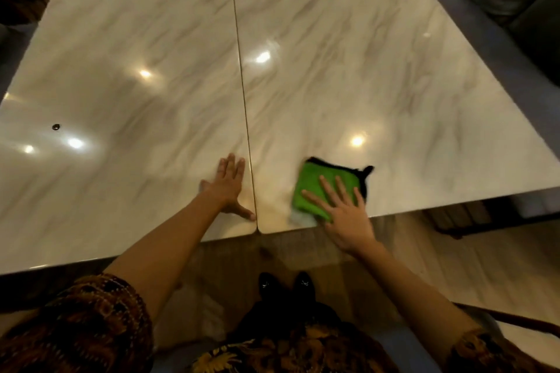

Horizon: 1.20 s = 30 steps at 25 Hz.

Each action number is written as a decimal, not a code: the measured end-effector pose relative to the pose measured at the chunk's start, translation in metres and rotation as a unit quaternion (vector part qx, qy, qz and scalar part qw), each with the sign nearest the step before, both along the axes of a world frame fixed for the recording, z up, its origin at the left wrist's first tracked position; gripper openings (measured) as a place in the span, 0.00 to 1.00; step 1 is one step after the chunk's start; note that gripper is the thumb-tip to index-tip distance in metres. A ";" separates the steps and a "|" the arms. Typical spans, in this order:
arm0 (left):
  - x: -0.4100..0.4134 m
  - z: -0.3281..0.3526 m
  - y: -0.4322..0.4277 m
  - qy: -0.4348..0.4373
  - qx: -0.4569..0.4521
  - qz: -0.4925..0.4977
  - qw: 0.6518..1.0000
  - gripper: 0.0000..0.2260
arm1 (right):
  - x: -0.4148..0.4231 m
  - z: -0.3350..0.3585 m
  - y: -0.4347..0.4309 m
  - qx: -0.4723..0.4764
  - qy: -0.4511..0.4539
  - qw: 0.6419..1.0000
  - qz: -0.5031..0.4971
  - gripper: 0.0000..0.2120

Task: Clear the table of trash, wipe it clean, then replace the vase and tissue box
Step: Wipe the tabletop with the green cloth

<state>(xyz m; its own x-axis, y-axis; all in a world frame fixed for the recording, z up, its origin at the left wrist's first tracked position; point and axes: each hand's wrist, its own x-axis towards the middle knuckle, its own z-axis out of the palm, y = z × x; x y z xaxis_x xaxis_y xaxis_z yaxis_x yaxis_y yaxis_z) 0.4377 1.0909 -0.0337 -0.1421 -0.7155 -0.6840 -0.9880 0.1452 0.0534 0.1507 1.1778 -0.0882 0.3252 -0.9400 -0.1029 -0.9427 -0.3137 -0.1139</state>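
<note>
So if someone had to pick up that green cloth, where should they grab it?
Probably the green cloth by its far black-edged corner, coming from above on the right: it lies flat, and the right hand covers its near part.

Head-worn camera looks steeply down — close over the table's (pixel 151 70) near edge.
</note>
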 end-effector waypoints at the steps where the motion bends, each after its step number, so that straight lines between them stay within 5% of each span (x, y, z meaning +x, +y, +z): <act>1: 0.002 -0.001 0.004 0.011 0.001 0.003 1.000 0.63 | -0.037 -0.001 -0.012 -0.014 0.004 0.997 -0.072 0.28; 4: 0.009 -0.006 0.013 0.021 0.003 -0.007 1.000 0.62 | -0.134 0.004 -0.039 0.045 -0.002 0.964 -0.263 0.26; 7: 0.008 -0.007 0.014 0.017 0.010 -0.013 1.000 0.64 | -0.127 0.009 -0.044 0.045 -0.035 0.936 -0.348 0.26; 9: 0.007 -0.008 0.014 0.010 0.010 -0.012 1.000 0.64 | -0.065 0.005 -0.030 -0.003 -0.045 0.945 -0.323 0.29; 13: 0.004 -0.008 0.017 0.008 -0.005 -0.004 1.000 0.63 | 0.084 0.002 0.035 -0.029 -0.038 0.992 -0.119 0.35; 17: 0.005 -0.004 0.019 0.023 -0.015 0.008 1.000 0.61 | 0.088 0.000 0.038 -0.031 -0.037 0.999 -0.009 0.35; 21: 0.009 -0.008 0.020 0.038 -0.011 0.014 0.999 0.63 | -0.019 0.002 0.005 -0.015 -0.042 0.984 -0.173 0.30; 26: 0.011 -0.012 0.020 0.043 -0.011 0.012 0.999 0.63 | -0.091 0.011 -0.026 0.058 -0.042 0.922 -0.381 0.27; 30: 0.011 -0.014 0.022 0.049 -0.014 0.012 0.999 0.63 | 0.007 0.002 -0.010 0.024 -0.024 0.968 -0.250 0.29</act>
